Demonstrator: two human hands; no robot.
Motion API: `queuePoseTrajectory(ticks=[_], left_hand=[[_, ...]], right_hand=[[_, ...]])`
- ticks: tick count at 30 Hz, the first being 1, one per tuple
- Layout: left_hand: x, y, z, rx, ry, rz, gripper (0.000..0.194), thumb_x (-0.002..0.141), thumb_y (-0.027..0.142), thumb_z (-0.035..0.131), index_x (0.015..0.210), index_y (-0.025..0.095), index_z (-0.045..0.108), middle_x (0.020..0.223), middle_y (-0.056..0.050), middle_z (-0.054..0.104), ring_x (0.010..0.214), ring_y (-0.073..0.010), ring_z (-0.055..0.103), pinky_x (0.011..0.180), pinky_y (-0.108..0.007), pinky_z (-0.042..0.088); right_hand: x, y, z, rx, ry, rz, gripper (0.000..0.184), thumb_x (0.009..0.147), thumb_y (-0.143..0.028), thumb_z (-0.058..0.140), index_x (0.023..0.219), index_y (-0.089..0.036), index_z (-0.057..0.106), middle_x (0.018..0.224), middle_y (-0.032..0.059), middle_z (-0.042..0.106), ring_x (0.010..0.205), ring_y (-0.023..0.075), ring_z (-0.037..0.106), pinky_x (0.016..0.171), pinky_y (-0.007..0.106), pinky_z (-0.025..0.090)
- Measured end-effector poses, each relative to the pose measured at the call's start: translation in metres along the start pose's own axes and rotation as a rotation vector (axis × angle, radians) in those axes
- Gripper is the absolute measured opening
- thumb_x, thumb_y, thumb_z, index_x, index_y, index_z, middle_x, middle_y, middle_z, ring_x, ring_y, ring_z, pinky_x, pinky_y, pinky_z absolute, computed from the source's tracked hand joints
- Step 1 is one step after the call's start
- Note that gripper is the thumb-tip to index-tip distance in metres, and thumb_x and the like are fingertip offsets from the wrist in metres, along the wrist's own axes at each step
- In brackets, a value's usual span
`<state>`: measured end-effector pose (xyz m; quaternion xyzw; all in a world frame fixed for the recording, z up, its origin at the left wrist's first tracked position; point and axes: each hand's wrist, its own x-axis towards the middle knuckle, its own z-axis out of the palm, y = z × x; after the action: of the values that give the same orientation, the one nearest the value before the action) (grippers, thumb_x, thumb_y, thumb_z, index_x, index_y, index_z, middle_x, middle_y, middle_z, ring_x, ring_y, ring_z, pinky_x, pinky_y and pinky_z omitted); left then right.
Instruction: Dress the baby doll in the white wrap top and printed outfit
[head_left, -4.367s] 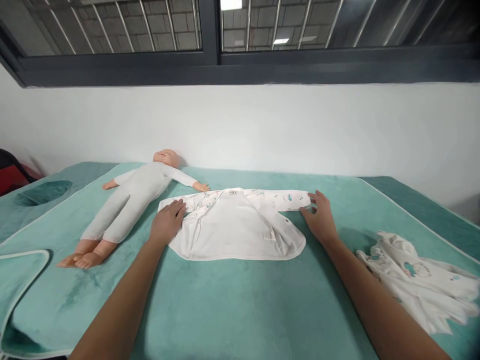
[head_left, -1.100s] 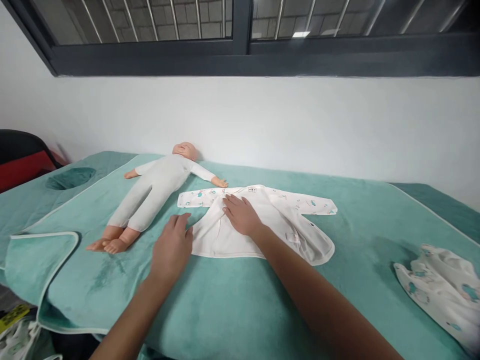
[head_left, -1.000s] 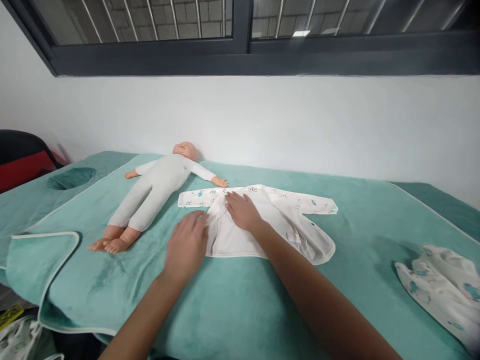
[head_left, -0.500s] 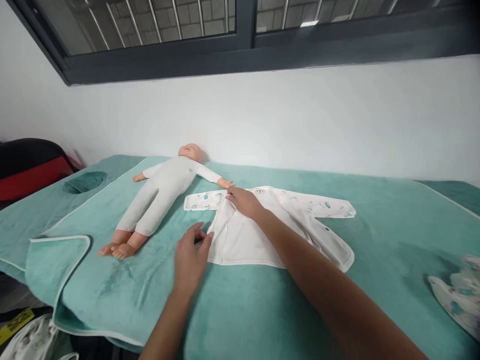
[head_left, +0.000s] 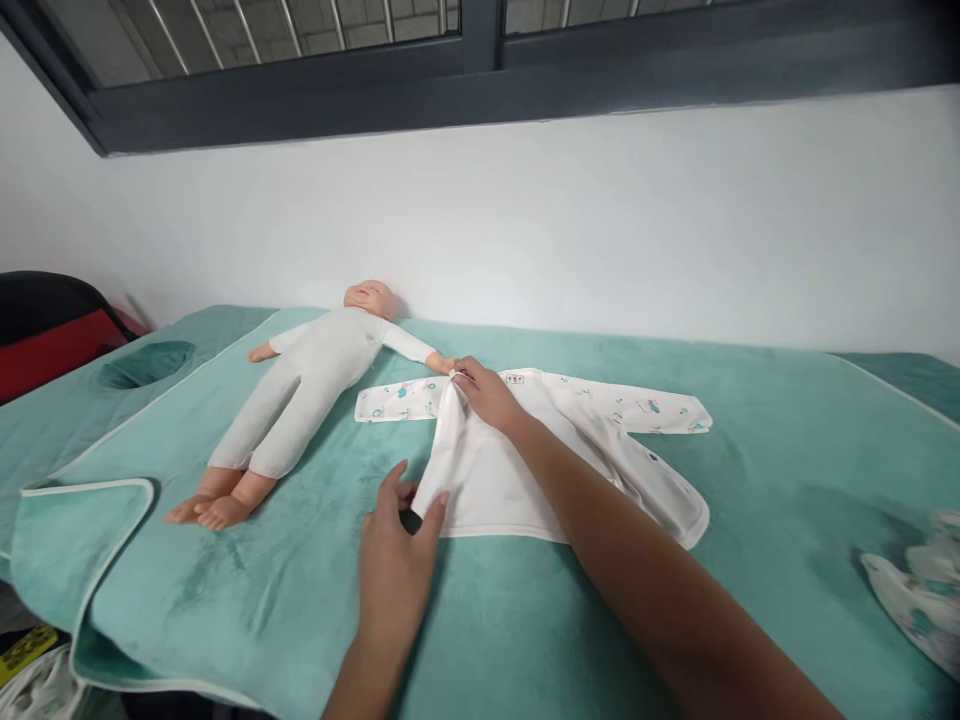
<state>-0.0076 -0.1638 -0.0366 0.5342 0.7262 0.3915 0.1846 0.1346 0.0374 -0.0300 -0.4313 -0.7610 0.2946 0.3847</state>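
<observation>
A white baby shirt (head_left: 510,480) lies spread on the green cover, its printed sleeves stretched out to both sides. My right hand (head_left: 487,392) pinches the shirt's left front edge near the shoulder, lifting it into a small fold. At the lower left corner of the shirt is my left hand (head_left: 401,560), thumb and fingers apart around the cloth edge, with the thumb over the fabric. A baby doll (head_left: 322,360) with a white cloth body lies on its back to the left. Its outstretched hand is close to my right fingers.
The green padded cover (head_left: 787,480) runs back to a white wall under a dark window frame (head_left: 300,100). Printed cloth (head_left: 919,590) lies at the right edge. A black and red object (head_left: 60,335) stands at far left, beyond a round hollow (head_left: 146,365) in the cover.
My right hand has raised the shirt's left front edge slightly. The left hand has shifted right over the lower corner, which is now drawn inward. The view has moved a little.
</observation>
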Motion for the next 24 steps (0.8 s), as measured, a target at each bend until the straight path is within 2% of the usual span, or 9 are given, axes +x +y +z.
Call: queuePoseTrajectory(ticks=[2, 4, 9, 12, 16, 19, 22, 24], left_hand=[[-0.007, 0.002, 0.003, 0.124, 0.018, 0.052, 0.058, 0.085, 0.056, 0.052, 0.131, 0.020, 0.047, 0.084, -0.008, 0.068, 0.075, -0.0280, 0.063, 0.077, -0.047, 0.048], [-0.013, 0.003, 0.008, 0.243, 0.039, 0.151, 0.054, 0.088, 0.053, 0.050, 0.130, 0.019, 0.049, 0.080, -0.008, 0.068, 0.076, -0.0291, 0.063, 0.080, -0.049, 0.046], [-0.017, -0.003, 0.019, 0.267, 0.137, 0.369, 0.047, 0.092, 0.042, 0.051, 0.132, 0.017, 0.049, 0.109, -0.013, 0.068, 0.100, -0.0308, 0.062, 0.085, -0.046, 0.047], [-0.017, -0.007, 0.020, 0.195, 0.110, 0.442, 0.039, 0.095, 0.029, 0.044, 0.132, 0.019, 0.051, 0.113, -0.010, 0.069, 0.098, -0.0249, 0.065, 0.083, -0.040, 0.051], [-0.020, -0.006, 0.015, 0.028, 0.107, 0.353, 0.035, 0.096, 0.023, 0.039, 0.125, 0.020, 0.057, 0.106, -0.007, 0.072, 0.082, -0.0178, 0.069, 0.070, -0.029, 0.053], [-0.022, -0.003, 0.012, -0.078, 0.177, 0.238, 0.032, 0.094, 0.029, 0.042, 0.119, 0.019, 0.060, 0.109, -0.008, 0.071, 0.087, -0.0175, 0.068, 0.072, -0.027, 0.053], [-0.022, -0.001, 0.011, -0.197, 0.180, 0.088, 0.031, 0.092, 0.035, 0.048, 0.118, 0.021, 0.058, 0.106, -0.006, 0.070, 0.087, -0.0163, 0.067, 0.071, -0.025, 0.052], [-0.021, 0.000, 0.009, -0.257, 0.189, 0.040, 0.032, 0.091, 0.036, 0.050, 0.117, 0.021, 0.059, 0.105, -0.005, 0.070, 0.090, -0.0164, 0.066, 0.074, -0.025, 0.052]], right_hand=[[-0.001, 0.001, -0.001, 0.019, 0.027, 0.014, 0.022, 0.093, -0.034, 0.036, 0.105, -0.024, 0.052, 0.095, -0.0006, 0.063, 0.085, 0.0171, 0.057, 0.078, 0.029, 0.041], [-0.001, 0.002, -0.001, 0.030, 0.050, 0.031, 0.023, 0.093, -0.032, 0.035, 0.105, -0.024, 0.051, 0.096, -0.0005, 0.062, 0.085, 0.0166, 0.056, 0.078, 0.029, 0.041], [-0.001, 0.005, -0.002, 0.053, 0.074, 0.066, 0.021, 0.093, -0.033, 0.033, 0.100, -0.024, 0.050, 0.092, -0.0018, 0.062, 0.081, 0.0150, 0.056, 0.073, 0.027, 0.041], [-0.002, 0.003, -0.003, 0.034, 0.069, 0.073, 0.023, 0.093, -0.035, 0.033, 0.099, -0.024, 0.052, 0.091, -0.0019, 0.062, 0.080, 0.0149, 0.056, 0.072, 0.026, 0.041], [-0.003, 0.002, -0.004, -0.037, 0.062, 0.074, 0.027, 0.095, -0.037, 0.031, 0.100, -0.023, 0.054, 0.091, -0.0005, 0.063, 0.079, 0.0161, 0.056, 0.071, 0.027, 0.040], [-0.001, 0.002, -0.003, -0.109, 0.025, 0.056, 0.027, 0.096, -0.036, 0.033, 0.103, -0.023, 0.056, 0.095, 0.0008, 0.066, 0.082, 0.0173, 0.058, 0.073, 0.028, 0.040], [0.002, 0.002, -0.002, -0.195, -0.031, 0.030, 0.026, 0.097, -0.036, 0.037, 0.105, -0.023, 0.058, 0.102, 0.0019, 0.068, 0.090, 0.0188, 0.060, 0.077, 0.028, 0.041], [0.005, 0.002, 0.000, -0.261, -0.063, 0.023, 0.025, 0.097, -0.036, 0.038, 0.104, -0.023, 0.059, 0.104, 0.0029, 0.068, 0.093, 0.0199, 0.061, 0.078, 0.028, 0.041]])
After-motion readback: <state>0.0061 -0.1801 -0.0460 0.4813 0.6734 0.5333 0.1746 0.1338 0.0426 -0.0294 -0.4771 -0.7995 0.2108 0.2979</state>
